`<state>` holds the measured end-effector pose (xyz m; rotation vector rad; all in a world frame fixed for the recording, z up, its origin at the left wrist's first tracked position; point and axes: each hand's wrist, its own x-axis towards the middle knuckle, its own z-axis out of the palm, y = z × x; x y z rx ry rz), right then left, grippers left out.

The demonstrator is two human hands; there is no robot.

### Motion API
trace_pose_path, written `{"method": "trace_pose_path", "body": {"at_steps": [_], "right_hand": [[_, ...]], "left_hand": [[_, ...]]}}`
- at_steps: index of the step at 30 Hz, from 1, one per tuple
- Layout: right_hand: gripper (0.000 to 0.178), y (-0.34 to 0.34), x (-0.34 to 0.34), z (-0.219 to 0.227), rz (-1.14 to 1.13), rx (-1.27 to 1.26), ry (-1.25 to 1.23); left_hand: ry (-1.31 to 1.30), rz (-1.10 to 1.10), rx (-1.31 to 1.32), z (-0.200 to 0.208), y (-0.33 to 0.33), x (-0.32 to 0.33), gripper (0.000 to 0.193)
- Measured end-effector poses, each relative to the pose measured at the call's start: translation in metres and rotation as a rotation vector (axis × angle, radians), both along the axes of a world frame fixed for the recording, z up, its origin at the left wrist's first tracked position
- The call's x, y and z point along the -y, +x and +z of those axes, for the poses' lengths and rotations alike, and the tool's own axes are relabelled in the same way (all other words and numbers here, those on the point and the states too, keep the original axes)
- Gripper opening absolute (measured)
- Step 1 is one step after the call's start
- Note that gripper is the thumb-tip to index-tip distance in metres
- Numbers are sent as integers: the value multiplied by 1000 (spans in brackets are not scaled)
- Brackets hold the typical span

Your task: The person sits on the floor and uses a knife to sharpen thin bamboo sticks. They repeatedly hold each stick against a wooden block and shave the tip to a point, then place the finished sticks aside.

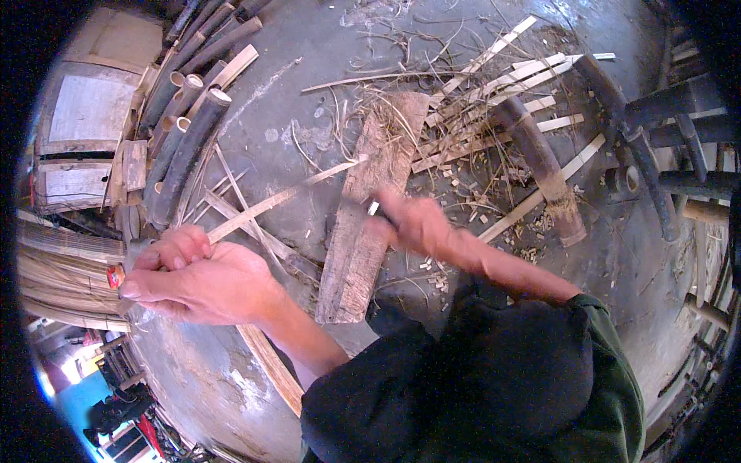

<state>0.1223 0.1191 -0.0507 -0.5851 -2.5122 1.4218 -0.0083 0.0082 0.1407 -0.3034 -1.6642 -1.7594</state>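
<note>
My left hand (204, 282) is closed on a narrow, pale bamboo strip (285, 197). From my fingers the strip slants up to the right, its far end over a thick, worn wooden plank (351, 262). My right hand (417, 228) is smeared by motion above the middle of that plank. Its fingers look curled round something dark, whose shape is too blurred to name. A small pale bit (373, 207) shows at those fingers. Thin curled shavings (390, 116) lie heaped on the plank's far end.
Split bamboo strips (494, 92) and small chips (532, 247) litter the floor (262, 139) to the right. A dark bamboo pole (540, 166) lies among them. Several cut bamboo poles (189, 150) are stacked at far left, beside a pale cabinet (85, 116). Bundled thin strips (65, 270) lie left of my hand.
</note>
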Motion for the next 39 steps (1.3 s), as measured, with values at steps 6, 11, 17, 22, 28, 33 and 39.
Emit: {"method": "trace_pose_path", "body": {"at_steps": [6,11,17,22,28,33,39], "right_hand": [[34,1,2,-11,-78,-71,-155],[33,5,3,-15,18,-88,51],[34,2,-11,-22,-56,83,25],[37,7,-41,-78,-187,157,57],[30,9,-13,-19,-56,-19,44],[30,8,-24,-42,-110,98,-7],[38,11,-37,-65,-166,145,34]], "left_hand": [[56,-9,42,0,-8,5,40],[169,-76,-11,5,-1,-7,43],[119,9,13,0,-8,-5,39],[182,-108,22,10,-7,-11,41],[202,-226,-61,-7,-12,5,44],[257,-247,-62,-3,-10,13,45],[191,-269,-60,-3,-3,8,46]]}}
